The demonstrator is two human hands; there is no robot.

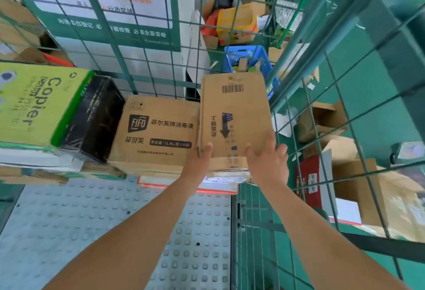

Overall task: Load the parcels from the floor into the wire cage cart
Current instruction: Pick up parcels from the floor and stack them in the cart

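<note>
Closest to me, two bare forearms are reaching out over the grey studded metal floor plate (69, 220) of the green wire cage cart (345, 110). Both hands are working on a tall plain brown cardboard parcel with a barcode and a dark arrow printed on it (234, 110). The left hand (199, 160) is gripping its near left corner, thumb up on the printed face and the rest of the fingers hidden underneath. The right hand (268, 155) is lying on the near right part with fingers spread and fairly straight, pressing rather than wrapping.

That parcel is sitting in the cart's right-hand corner, tight against the side mesh, on top of some flat white and red-edged packages (220, 181). Right beside it on the left, touching, a squat brown carton printed FIFO (156, 128) is sitting. Further left a black glossy wrapped box (94, 117) is leaning against a lime-green and white carton marked Copier (34, 103).

Past the back mesh a green and white sign with Chinese text (110, 8) is hanging, and a blue plastic crate (250, 59) and a yellow cardboard box (236, 22) are lying on the green floor outside. More brown boxes (322, 119) are showing through the right side.
</note>
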